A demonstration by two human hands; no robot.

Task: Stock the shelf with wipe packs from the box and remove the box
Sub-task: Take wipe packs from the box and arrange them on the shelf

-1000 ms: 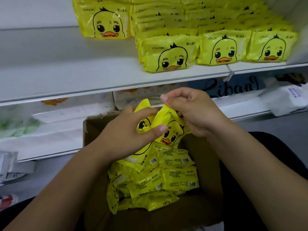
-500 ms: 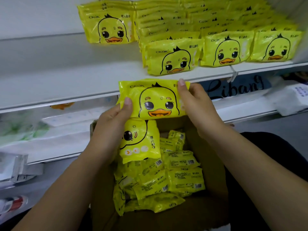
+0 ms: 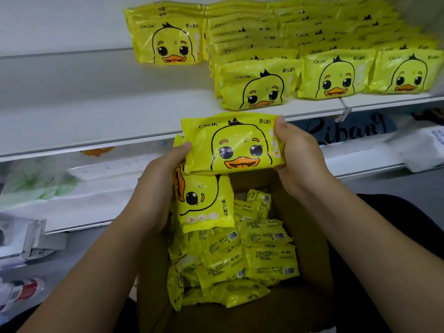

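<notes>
- Our left grip [image 3: 160, 186] and right grip [image 3: 298, 159] pinch the two ends of one wipe pack [image 3: 230, 143]. It is held duck face up, just below the shelf [image 3: 96, 104] edge and above the box [image 3: 240, 318].
- A second pack [image 3: 204, 205], turned sideways, lies against our left palm.
- Loose packs [image 3: 259, 255] fill the box, and stocked packs [image 3: 259, 85] line the shelf's right part.

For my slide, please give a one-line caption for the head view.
Left hand and right hand hold a duck wipe pack above the box, near the shelf.
</notes>
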